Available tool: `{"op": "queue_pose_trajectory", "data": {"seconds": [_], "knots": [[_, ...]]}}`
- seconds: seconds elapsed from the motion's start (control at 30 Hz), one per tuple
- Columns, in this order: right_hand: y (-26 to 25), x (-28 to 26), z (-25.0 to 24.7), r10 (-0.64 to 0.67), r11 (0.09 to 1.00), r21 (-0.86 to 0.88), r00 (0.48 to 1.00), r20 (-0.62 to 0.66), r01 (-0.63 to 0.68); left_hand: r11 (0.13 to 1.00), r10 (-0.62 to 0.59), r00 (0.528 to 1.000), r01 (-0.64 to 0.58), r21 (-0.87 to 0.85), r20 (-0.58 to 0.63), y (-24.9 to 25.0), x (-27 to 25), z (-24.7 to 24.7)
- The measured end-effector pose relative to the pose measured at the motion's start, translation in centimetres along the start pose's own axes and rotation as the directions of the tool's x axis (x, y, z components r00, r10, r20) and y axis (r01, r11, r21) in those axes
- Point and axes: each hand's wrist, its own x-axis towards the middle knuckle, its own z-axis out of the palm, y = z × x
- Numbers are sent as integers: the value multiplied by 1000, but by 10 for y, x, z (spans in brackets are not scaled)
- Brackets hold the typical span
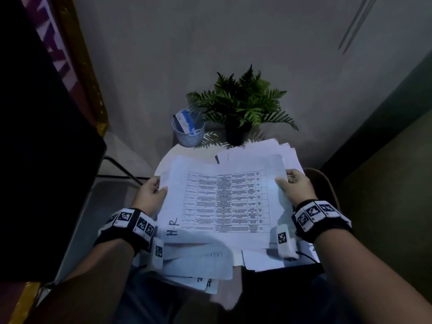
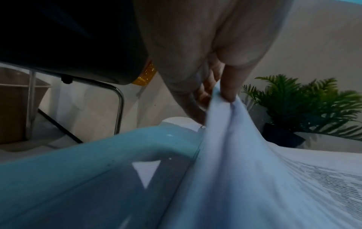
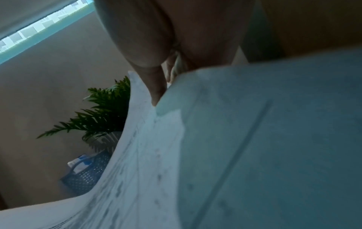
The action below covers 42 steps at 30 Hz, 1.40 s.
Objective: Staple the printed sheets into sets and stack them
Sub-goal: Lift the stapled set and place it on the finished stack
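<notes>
Head view: printed sheets (image 1: pixel 229 202) are held above the round white tabletop (image 1: pixel 177 153), left hand (image 1: pixel 150 195) and right hand (image 1: pixel 295 187) each in a closed grip on a side edge; loose paper underneath, fern (image 1: pixel 243 101) and mesh cup (image 1: pixel 188 133) at the wall.
L wrist: paper is pinched between thumb and fingers (image 2: pixel 229 86).
R wrist: sheet edge is pinched, image blurred.

**Two hands hold one set of sheets by its side edges**

Both bare forearms reach forward from the bottom of the head view, each wrist wrapped in a black band carrying white marker blocks. The left hand (image 1: pixel 152 191) pinches the left edge of the printed sheets (image 1: pixel 224 202), thumb on top, fingers curled beneath. The right hand (image 1: pixel 295 187) grips the right edge the same way, thumb lying across the paper
</notes>
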Motion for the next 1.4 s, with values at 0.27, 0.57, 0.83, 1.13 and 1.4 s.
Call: {"op": "queue_pose_trajectory", "data": {"seconds": [0.27, 0.57, 0.83, 1.13, 1.4], "knots": [[-5, -2, 18, -82, 995, -55, 997, -7, 81, 982, -165, 986, 167, 88, -25, 5, 11, -2], [-40, -38, 5, -321, 785, 469, 913, -250, 405, 938, 284, 897, -334, -98, -338, 52, -29, -5], [-45, -42, 23, -238, 870, 388, 948, -210, 304, 959, 129, 944, -196, -204, -303, 35, -27, 12], [-41, -22, 21, -178, 936, 290, 979, -96, 199, 993, 86, 958, -105, -59, -272, 41, -10, 15], [-49, -26, 1, -156, 956, 252, 988, 8, 149, 994, 73, 964, -90, -56, -255, 53, -10, -4]]}}
